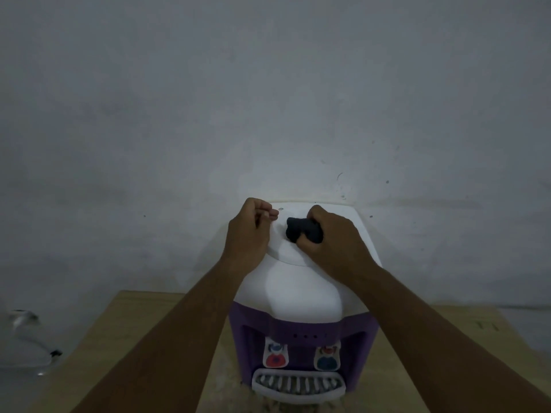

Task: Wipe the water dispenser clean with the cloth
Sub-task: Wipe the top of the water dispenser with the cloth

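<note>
So the dispenser (301, 290) sits on a wooden table (134, 323) right up against a grey wall (268, 84), white on top and purple down the front. The person has both hands up on the white top. The right hand (337, 236) is gripping the cloth (301, 231), a dark one bunched into a wad, and pressing it onto the top near the middle. The left hand (250, 231) is curled into a loose fist at the top's left edge with nothing visible in it. It looks like it's just bracing the unit, though it's hard to say how much it actually touches.

Progress-wise, this reads as early days. The cloth is only on the top panel, and from this angle there's no telling how much of the top has been covered; no visible wet streaks or dirt either way in this dim light. Still to do, by the look of it: the rounded white shoulder in front, the purple face, the red tap (275, 357) and blue tap (328, 359), and the drip tray (298, 386) with its slotted grille. The sides and back are out of sight, so no call on those.
</note>
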A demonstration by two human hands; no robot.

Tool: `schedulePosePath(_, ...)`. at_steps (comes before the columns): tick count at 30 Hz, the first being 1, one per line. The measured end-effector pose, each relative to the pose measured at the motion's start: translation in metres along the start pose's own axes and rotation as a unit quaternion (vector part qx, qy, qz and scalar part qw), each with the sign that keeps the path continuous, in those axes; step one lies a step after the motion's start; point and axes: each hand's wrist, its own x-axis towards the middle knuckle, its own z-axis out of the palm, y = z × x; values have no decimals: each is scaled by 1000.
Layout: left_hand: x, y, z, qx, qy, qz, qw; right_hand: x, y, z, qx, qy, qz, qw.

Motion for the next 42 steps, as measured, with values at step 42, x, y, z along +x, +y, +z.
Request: schedulePosePath(42,1,1,3,-17,-21,3,1000,-70,29,-32,-2,-12,-72,997)
